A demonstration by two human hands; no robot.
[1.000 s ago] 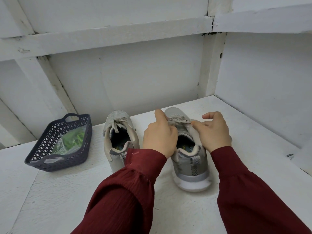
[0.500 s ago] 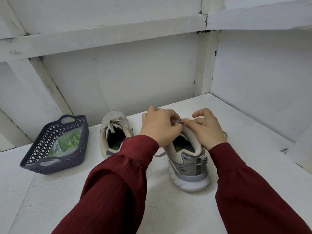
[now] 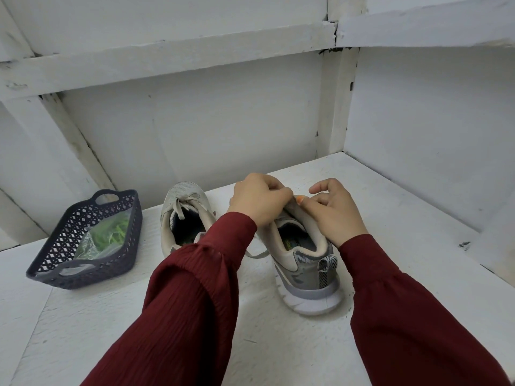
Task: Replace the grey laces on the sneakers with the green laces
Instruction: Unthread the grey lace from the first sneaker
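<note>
Two grey sneakers stand on a white surface, heels toward me. The left sneaker [image 3: 182, 215] keeps its grey lace tied in a bow. Over the tongue of the right sneaker [image 3: 303, 263] my left hand [image 3: 257, 200] and my right hand [image 3: 335, 214] meet, fingers curled, pinching at its grey lace; the lacing itself is hidden under them. A loose grey lace end [image 3: 255, 253] trails off the shoe's left side. The green laces [image 3: 111, 236] lie in a clear bag inside the basket.
A dark blue lattice basket [image 3: 67, 246] sits at the left. White walls close the back and right side, with a raised ledge [image 3: 496, 254] at the right.
The bow on the right sneaker has come undone and a lace end now hangs at its left. Both hands have closed in over the tongue.
</note>
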